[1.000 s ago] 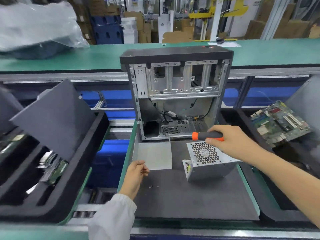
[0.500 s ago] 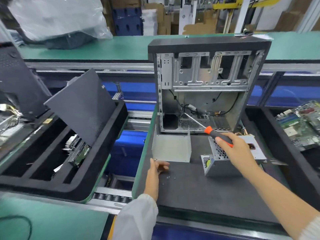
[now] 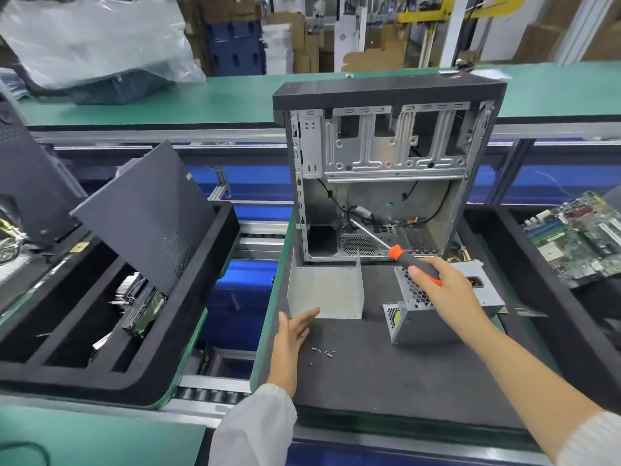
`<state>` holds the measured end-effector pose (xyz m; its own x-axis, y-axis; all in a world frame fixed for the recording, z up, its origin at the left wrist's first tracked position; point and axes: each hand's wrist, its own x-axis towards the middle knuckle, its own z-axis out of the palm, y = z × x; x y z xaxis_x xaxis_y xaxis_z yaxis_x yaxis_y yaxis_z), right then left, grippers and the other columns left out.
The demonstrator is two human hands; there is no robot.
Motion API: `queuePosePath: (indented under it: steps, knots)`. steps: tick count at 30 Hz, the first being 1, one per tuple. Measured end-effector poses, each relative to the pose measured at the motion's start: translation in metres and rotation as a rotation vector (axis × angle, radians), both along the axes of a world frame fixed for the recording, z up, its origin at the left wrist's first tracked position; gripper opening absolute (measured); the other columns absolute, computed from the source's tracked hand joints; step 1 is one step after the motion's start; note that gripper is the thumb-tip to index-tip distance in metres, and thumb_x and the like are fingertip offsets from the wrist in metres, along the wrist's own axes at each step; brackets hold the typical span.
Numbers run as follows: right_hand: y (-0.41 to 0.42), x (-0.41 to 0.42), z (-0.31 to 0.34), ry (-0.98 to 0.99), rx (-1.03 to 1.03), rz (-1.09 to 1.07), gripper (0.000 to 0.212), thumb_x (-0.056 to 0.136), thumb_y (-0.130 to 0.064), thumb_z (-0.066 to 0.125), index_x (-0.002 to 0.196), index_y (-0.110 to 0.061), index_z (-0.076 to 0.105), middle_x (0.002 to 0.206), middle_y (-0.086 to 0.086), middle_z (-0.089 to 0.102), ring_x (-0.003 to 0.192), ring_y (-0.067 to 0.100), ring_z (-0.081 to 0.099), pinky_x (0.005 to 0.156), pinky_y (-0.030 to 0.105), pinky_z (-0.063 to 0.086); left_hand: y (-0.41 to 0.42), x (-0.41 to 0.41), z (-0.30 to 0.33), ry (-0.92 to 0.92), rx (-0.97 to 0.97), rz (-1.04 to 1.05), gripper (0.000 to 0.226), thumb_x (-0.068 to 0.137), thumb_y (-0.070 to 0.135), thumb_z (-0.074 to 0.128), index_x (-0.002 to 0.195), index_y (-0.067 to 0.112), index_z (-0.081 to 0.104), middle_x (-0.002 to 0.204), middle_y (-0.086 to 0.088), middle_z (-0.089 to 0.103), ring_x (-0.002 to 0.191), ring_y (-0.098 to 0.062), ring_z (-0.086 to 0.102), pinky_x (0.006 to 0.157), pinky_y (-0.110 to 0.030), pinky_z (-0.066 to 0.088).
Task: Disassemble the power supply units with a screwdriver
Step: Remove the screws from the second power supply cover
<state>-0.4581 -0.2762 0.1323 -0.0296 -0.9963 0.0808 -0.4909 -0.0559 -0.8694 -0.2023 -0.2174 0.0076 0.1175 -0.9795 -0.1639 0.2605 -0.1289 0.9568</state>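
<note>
A silver power supply unit (image 3: 425,322) with a perforated fan grille sits on the dark foam mat (image 3: 386,375). My right hand (image 3: 443,290) rests over its top and grips an orange-and-black screwdriver (image 3: 411,264), whose shaft points up-left toward the open computer case (image 3: 386,169). A bent silver cover plate (image 3: 324,290) stands on the mat to the left. My left hand (image 3: 290,338) lies flat with fingers apart, fingertips at the plate's lower edge. Several small loose screws (image 3: 322,352) lie just right of that hand.
A black foam tray (image 3: 100,331) at left holds a dark side panel (image 3: 148,213), a hard drive and a heatsink. A green motherboard (image 3: 578,237) lies in the right tray. Green conveyor benches run behind, with a plastic-wrapped bundle (image 3: 97,42) at far left.
The view has swung left and closer. My right hand tilted the screwdriver so its shaft points up-left. My left hand opened out and slid toward the cover plate's edge.
</note>
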Motion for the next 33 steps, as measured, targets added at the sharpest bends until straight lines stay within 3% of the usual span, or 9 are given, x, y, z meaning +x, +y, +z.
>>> queuePosePath:
  steps: [4, 9, 12, 15, 19, 22, 26, 30, 33]
  knots:
    - [0.000, -0.001, -0.002, 0.007, -0.008, -0.011, 0.012, 0.095, -0.028, 0.057, 0.104, -0.021, 0.061, 0.076, -0.001, 0.059, 0.062, 0.008, 0.051, 0.048, 0.010, 0.037, -0.003, 0.002, -0.001, 0.026, -0.001, 0.011, 0.074, 0.098, 0.057, 0.015, 0.119, 0.009, 0.067, 0.126, -0.003, 0.067, 0.127, -0.013, 0.054, 0.111, -0.032, 0.033]
    - [-0.002, -0.002, -0.004, 0.014, -0.017, -0.016, 0.010, 0.094, -0.029, 0.058, 0.099, -0.022, 0.061, 0.071, -0.004, 0.056, 0.054, -0.002, 0.048, 0.048, 0.009, 0.035, -0.006, 0.006, -0.001, 0.028, 0.021, 0.015, 0.073, 0.096, 0.058, 0.020, 0.116, 0.005, 0.066, 0.122, -0.005, 0.069, 0.119, -0.017, 0.061, 0.095, -0.035, 0.050]
    - [-0.002, -0.003, -0.005, 0.002, -0.023, -0.005, 0.009, 0.094, -0.029, 0.058, 0.099, -0.022, 0.061, 0.068, -0.005, 0.055, 0.051, -0.005, 0.047, 0.046, 0.008, 0.035, -0.008, 0.018, 0.000, 0.000, -0.004, 0.159, 0.052, 0.105, 0.040, 0.031, 0.107, 0.003, 0.068, 0.111, -0.011, 0.071, 0.104, -0.021, 0.068, 0.080, -0.034, 0.055]
    - [-0.003, -0.003, -0.006, -0.014, -0.022, -0.004, 0.009, 0.094, -0.029, 0.059, 0.100, -0.022, 0.061, 0.068, -0.005, 0.055, 0.051, -0.006, 0.048, 0.046, 0.007, 0.035, -0.009, 0.031, -0.003, -0.240, -0.013, 0.316, 0.030, 0.103, 0.014, 0.044, 0.094, 0.015, 0.072, 0.096, -0.004, 0.073, 0.087, -0.020, 0.066, 0.070, -0.020, 0.052]
    - [-0.005, -0.002, -0.007, -0.003, -0.025, -0.011, 0.011, 0.094, -0.028, 0.059, 0.101, -0.020, 0.061, 0.070, -0.005, 0.056, 0.053, -0.006, 0.049, 0.048, 0.007, 0.036, -0.007, 0.030, -0.007, -0.483, 0.039, 0.221, 0.027, 0.102, 0.013, 0.044, 0.101, 0.022, 0.070, 0.103, 0.009, 0.069, 0.098, -0.005, 0.061, 0.078, -0.004, 0.042]
    - [-0.005, -0.002, -0.007, -0.004, -0.028, -0.008, 0.011, 0.094, -0.028, 0.058, 0.102, -0.021, 0.061, 0.072, -0.004, 0.057, 0.054, -0.007, 0.049, 0.049, 0.007, 0.036, -0.006, 0.023, -0.007, -0.544, 0.057, 0.172, 0.029, 0.104, 0.019, 0.042, 0.101, 0.023, 0.070, 0.102, 0.012, 0.068, 0.095, 0.005, 0.059, 0.075, 0.001, 0.039]
    - [-0.004, -0.001, -0.007, -0.009, -0.024, -0.006, 0.013, 0.094, -0.029, 0.058, 0.105, -0.022, 0.061, 0.075, -0.003, 0.059, 0.054, -0.007, 0.050, 0.047, 0.006, 0.036, -0.005, 0.014, -0.004, -0.581, 0.039, 0.079, 0.031, 0.103, 0.020, 0.045, 0.089, 0.020, 0.072, 0.092, 0.009, 0.071, 0.090, -0.003, 0.063, 0.078, -0.006, 0.041]
    - [-0.003, -0.003, 0.000, -0.077, 0.007, 0.010, 0.019, 0.091, -0.026, 0.064, 0.109, -0.023, 0.060, 0.085, -0.003, 0.065, 0.062, 0.000, 0.057, 0.050, 0.008, 0.041, -0.003, 0.002, 0.004, -0.649, -0.028, 0.038, 0.025, 0.102, 0.017, 0.048, 0.094, 0.022, 0.071, 0.096, 0.010, 0.070, 0.092, -0.001, 0.063, 0.088, -0.022, 0.049]
    - [-0.003, -0.021, 0.023, -0.190, -0.049, -0.053, 0.023, 0.081, -0.025, 0.076, 0.098, -0.031, 0.061, 0.075, 0.000, 0.067, 0.062, 0.013, 0.061, 0.054, 0.023, 0.048, -0.013, -0.019, 0.031, -0.715, -0.161, 0.069, 0.021, 0.101, 0.018, 0.049, 0.099, 0.029, 0.068, 0.100, 0.020, 0.067, 0.093, -0.002, 0.061, 0.082, -0.018, 0.049]
